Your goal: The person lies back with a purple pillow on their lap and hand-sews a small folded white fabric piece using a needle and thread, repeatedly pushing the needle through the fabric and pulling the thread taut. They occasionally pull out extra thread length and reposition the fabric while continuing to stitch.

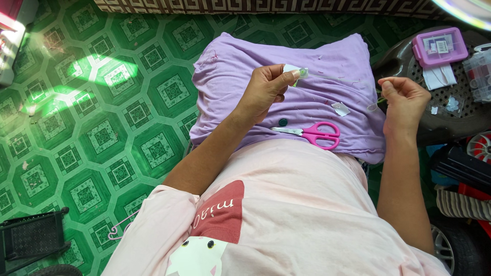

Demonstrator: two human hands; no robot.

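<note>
Left hand (266,88) raised over the lilac cushion (245,66), grip pinched shut on a small white fabric scrap (291,69) with a pale green button (303,72) at its 3 o'clock edge. Right hand (404,99) off at 3 o'clock from the left, well apart, thumb and forefinger pressed together on something thin; a needle likely, but too small to tell. Faint thread (337,78) strung between button and right fingertips.

On the cushion, at 6 o'clock from the left hand: dark teal button (283,122), and just beside it pink-handled scissors (312,134), blades pointing to 9 o'clock. Another white scrap (340,109) at 12 o'clock from the scissor handles, apart from them.

Cushion resting across the lap, above a pink shirt (296,204). Green patterned floor mat (102,128) spread out at 9 o'clock. At 1 o'clock from the right hand, a dark plastic stool (450,122) carrying a pink lidded box (440,47) and a folded white cloth (440,76) beneath it. Black crate (33,237) far down at 7 o'clock.
</note>
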